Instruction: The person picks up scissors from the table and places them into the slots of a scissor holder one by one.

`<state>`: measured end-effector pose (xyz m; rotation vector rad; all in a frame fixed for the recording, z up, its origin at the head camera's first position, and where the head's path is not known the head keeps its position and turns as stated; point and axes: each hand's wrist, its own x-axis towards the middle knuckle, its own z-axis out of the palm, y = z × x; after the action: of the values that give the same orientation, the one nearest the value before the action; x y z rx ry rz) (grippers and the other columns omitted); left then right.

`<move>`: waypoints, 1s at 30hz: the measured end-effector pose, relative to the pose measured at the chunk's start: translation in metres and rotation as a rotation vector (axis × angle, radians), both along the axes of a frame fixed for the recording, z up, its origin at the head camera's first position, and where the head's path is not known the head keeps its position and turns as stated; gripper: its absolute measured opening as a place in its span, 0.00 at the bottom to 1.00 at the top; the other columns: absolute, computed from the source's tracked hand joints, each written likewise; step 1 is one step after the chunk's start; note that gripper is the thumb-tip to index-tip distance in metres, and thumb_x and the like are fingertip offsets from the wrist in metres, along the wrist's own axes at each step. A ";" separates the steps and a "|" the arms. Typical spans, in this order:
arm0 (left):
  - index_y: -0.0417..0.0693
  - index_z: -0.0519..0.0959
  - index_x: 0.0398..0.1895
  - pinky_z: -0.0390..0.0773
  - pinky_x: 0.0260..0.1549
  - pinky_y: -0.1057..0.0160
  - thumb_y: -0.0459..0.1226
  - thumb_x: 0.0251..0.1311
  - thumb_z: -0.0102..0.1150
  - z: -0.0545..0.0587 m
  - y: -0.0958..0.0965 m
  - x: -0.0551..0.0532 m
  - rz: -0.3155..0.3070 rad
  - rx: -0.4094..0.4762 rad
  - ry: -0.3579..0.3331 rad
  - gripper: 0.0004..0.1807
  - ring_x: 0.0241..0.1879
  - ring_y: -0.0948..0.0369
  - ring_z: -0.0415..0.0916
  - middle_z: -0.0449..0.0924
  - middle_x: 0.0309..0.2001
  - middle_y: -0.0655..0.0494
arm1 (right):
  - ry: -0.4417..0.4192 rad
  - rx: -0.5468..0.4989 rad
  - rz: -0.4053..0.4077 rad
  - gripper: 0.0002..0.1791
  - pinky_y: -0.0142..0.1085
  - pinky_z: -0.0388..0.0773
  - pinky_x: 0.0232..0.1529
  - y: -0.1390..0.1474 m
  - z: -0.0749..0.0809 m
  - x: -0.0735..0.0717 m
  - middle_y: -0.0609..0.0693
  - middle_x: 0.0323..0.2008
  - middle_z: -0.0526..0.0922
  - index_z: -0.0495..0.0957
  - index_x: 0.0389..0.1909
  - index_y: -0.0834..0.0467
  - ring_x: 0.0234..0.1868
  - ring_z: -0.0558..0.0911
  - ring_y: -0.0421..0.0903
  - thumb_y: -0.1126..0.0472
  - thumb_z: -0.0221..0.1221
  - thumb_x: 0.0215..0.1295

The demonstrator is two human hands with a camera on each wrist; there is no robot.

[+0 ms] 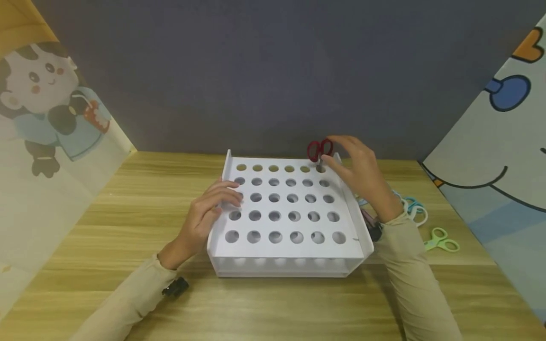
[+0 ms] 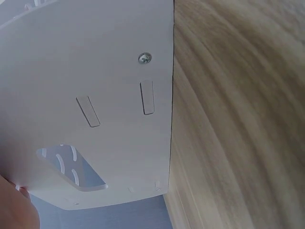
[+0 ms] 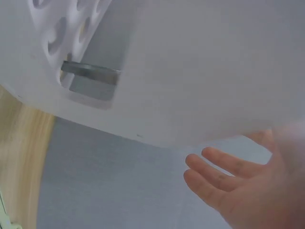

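A white two-tiered rack [image 1: 264, 246] with rows of round holes stands on the table. My left hand [image 1: 204, 213] holds its left side panel, the fingers bent over the edge onto the upper tier. Red-handled scissors [image 1: 313, 151] stand upright, blades down, in the far right corner hole. My right hand [image 1: 356, 163] has thumb and forefinger at their handle and pinches it. In the right wrist view the metal blade [image 3: 90, 71] shows through the side opening, below the upper tier, while the other fingers [image 3: 214, 183] extend loosely behind the rack.
Green scissors [image 1: 441, 240] lie on the table at the right. White-handled scissors [image 1: 420, 215] and blue-handled scissors [image 1: 413, 203] lie behind them, partly hidden by the right forearm. A dark grey wall [image 1: 273, 76] rises behind the table [image 1: 128, 227].
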<state>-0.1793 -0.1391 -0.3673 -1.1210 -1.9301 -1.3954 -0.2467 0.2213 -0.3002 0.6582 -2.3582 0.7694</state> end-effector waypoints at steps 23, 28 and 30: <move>0.38 0.82 0.35 0.50 0.74 0.41 0.24 0.52 0.36 -0.002 0.002 -0.002 -0.013 0.023 0.022 0.20 0.60 0.44 0.72 0.84 0.42 0.43 | -0.109 0.043 -0.096 0.25 0.59 0.68 0.64 0.033 -0.001 0.016 0.65 0.61 0.76 0.74 0.61 0.66 0.64 0.72 0.64 0.54 0.59 0.69; 0.38 0.82 0.34 0.51 0.73 0.41 0.24 0.52 0.36 -0.003 0.003 -0.003 -0.011 0.032 0.032 0.20 0.59 0.42 0.72 0.84 0.41 0.43 | -0.114 0.118 -0.117 0.26 0.60 0.67 0.63 0.043 -0.006 0.026 0.66 0.60 0.76 0.74 0.61 0.67 0.63 0.71 0.64 0.54 0.59 0.70; 0.38 0.82 0.34 0.51 0.73 0.42 0.24 0.51 0.36 -0.003 0.002 -0.003 -0.008 0.032 0.032 0.20 0.59 0.43 0.72 0.84 0.42 0.44 | -0.126 0.149 -0.133 0.26 0.61 0.68 0.62 0.047 -0.008 0.034 0.67 0.59 0.76 0.73 0.61 0.67 0.62 0.72 0.65 0.54 0.58 0.70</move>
<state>-0.1824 -0.1367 -0.3703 -1.1304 -1.8763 -1.3994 -0.2127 0.2687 -0.3080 0.5201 -2.5645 0.5967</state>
